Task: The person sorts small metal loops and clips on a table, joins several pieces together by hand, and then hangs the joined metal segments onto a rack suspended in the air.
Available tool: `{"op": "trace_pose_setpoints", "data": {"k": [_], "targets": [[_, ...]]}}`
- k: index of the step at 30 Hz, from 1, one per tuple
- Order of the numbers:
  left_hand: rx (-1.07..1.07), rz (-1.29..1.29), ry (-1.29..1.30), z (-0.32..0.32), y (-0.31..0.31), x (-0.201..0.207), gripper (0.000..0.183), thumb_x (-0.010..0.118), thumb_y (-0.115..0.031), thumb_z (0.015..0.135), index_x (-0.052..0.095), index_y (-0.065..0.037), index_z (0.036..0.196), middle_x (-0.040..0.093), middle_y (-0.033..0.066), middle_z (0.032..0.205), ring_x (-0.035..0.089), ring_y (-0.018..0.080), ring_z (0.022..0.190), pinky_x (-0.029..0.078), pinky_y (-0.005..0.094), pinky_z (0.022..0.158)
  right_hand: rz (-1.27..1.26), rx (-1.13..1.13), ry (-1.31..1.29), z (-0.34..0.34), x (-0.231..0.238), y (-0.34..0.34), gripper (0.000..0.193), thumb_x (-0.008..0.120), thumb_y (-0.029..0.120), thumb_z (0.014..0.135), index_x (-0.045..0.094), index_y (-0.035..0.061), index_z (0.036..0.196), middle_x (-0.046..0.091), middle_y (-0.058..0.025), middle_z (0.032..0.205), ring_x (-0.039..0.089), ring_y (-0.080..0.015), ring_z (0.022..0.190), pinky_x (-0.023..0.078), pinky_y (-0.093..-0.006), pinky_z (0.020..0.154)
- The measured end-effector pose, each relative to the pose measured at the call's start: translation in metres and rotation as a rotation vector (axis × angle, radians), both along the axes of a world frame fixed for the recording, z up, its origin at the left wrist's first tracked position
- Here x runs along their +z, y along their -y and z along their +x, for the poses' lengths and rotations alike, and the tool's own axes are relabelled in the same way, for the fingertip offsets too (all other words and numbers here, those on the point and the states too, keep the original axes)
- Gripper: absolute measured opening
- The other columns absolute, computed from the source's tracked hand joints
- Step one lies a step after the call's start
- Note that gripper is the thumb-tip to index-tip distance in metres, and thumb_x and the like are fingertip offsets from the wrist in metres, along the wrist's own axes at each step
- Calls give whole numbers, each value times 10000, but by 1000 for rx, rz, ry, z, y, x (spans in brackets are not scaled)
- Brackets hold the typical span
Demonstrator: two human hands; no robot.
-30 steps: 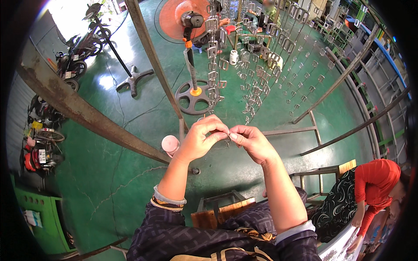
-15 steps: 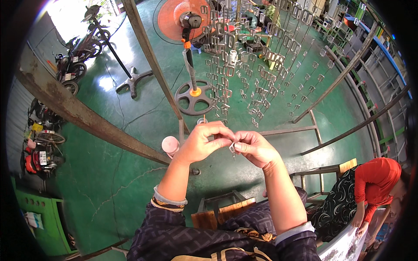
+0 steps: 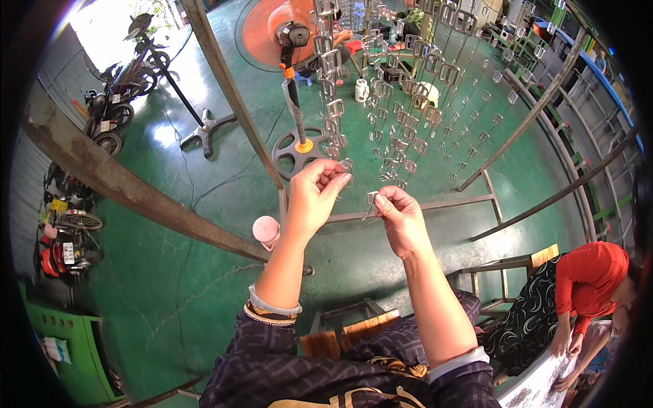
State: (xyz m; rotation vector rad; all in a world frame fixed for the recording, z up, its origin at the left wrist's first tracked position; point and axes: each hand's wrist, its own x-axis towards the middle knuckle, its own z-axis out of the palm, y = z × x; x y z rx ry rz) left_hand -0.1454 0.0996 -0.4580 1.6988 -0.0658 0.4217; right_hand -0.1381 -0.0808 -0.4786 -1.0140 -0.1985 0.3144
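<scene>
Strings of small silvery rectangular metal buckles [image 3: 445,73] hang in front of me, linked by thin wire. My left hand [image 3: 315,197] is closed in a pinch at the low end of one string, its thumb and forefinger on a hanging buckle [image 3: 346,165]. Lower and to the right, my right hand [image 3: 403,216] grips another small metal buckle [image 3: 371,197] between thumb and forefinger. A short thin wire seems to trail below this buckle. The two hands are apart, and the fingers partly cover both pieces.
A rusty metal frame [image 3: 129,170] surrounds the hanging strings. An orange pedestal fan [image 3: 294,34] stands beyond at the left, near a pink container [image 3: 266,230]. Wooden stools [image 3: 368,331] are below me. A person in red [image 3: 592,279] bends over white material at the right.
My hands, together before, have separated. The left has moved up to a hanging string, while the right has shifted slightly right and still holds its buckle. The strings have swayed.
</scene>
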Motion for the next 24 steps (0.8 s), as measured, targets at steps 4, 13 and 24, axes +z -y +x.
{"op": "trace_pose_setpoints", "data": {"k": [4,13,24], "targets": [[74,-16,3,7,3,4,155,696,-22,813,637,24,949,635,8,748,533,41,634,454,202,589,-3,-38,-19,-1,-2,-2,90,710,132,837,648,80,876,597,58,802,472,-40,712,372,-208,660],[85,58,58,9,5,-6,84,700,0,807,644,25,865,644,28,822,577,49,668,456,196,584,-22,-60,-12,-3,0,-5,84,705,131,841,645,78,868,590,56,785,468,-43,710,371,-208,665],[-144,-123,26,-3,23,-7,80,681,-2,821,657,42,884,610,36,839,585,81,742,462,212,631,-58,-113,-2,-7,-10,4,100,706,107,838,639,58,893,596,45,806,491,-50,730,384,-208,679]]}}
